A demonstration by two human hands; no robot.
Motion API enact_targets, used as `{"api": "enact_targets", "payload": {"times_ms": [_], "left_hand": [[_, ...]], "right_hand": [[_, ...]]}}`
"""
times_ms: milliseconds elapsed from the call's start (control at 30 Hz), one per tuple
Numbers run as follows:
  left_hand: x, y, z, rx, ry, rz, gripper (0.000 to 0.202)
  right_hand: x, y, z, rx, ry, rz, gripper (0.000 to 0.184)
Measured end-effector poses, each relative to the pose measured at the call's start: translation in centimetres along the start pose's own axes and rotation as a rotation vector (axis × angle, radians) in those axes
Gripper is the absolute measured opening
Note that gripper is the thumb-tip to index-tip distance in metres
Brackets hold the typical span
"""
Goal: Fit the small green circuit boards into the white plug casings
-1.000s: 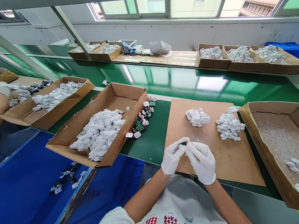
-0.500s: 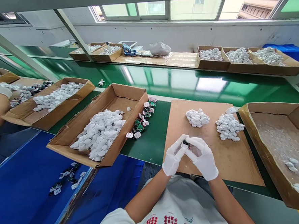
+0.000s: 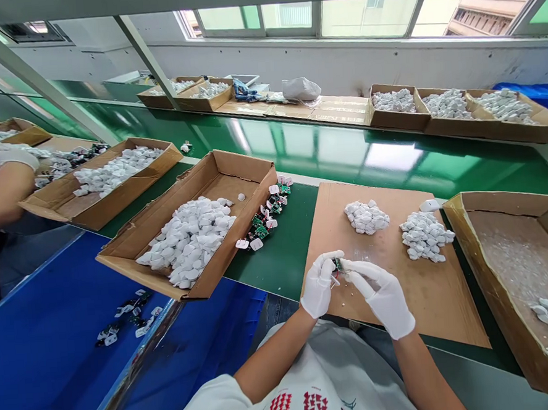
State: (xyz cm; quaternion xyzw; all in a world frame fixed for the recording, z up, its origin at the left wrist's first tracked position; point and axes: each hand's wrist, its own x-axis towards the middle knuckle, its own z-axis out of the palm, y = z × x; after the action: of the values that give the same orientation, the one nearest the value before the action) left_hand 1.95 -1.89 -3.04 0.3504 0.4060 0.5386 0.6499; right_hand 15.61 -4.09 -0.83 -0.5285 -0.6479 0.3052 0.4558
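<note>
Head view looks down on a white-gloved left hand (image 3: 319, 287) and a white-gloved right hand (image 3: 382, 300), held close together above a brown cardboard sheet (image 3: 428, 301) on the green worktop (image 3: 295, 253). Between them, near the sheet's edge closest to the person, a small green circuit board (image 3: 336, 264) is pinched. The left hand's curled fingers hold it from one side, and the right hand's fingertips (image 3: 347, 267) press in from the other. The gloves hide part of the grip.

Two heaps of small white plastic pieces (image 3: 366, 216) (image 3: 425, 236) lie on the sheet, with a single white piece (image 3: 429, 205) at its far right corner. Just past the sheet's right edge sits an open brown cardboard tray (image 3: 501, 202), a few white pieces in its near corner. Left of the sheet, a long cardboard box (image 3: 246, 169) holds a pile of white plug-shaped casings, with a loose row of green boards with white plug parts (image 3: 265, 216) beside it on the worktop. Further left, a co-worker's gloved hand (image 3: 6, 156) is over another box. Small dark boards with white parts (image 3: 125, 316) lie on a blue surface (image 3: 38, 293) at lower left.
</note>
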Motion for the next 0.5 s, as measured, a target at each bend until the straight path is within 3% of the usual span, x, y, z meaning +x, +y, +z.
{"api": "enact_targets", "payload": {"times_ms": [133,300,400,500], "left_hand": [[0.1,0.2,0.1,-0.008,-0.07,0.008,0.037],[0.3,0.2,-0.3,0.041,-0.175,-0.044,0.046],[0.6,0.2,-0.5,-0.023,-0.198,-0.075,0.067],[0.9,0.3,-0.6,-0.098,-0.276,-0.113,0.086]], "right_hand": [[0.0,-0.1,-0.4,-0.117,0.117,-0.069,0.021],[0.7,0.4,0.9,-0.298,0.092,-0.147,0.027],[1.0,0.3,0.7,-0.337,0.011,-0.198,0.025],[1.1,-0.1,-0.4,-0.232,-0.152,-0.242,0.026]]}}
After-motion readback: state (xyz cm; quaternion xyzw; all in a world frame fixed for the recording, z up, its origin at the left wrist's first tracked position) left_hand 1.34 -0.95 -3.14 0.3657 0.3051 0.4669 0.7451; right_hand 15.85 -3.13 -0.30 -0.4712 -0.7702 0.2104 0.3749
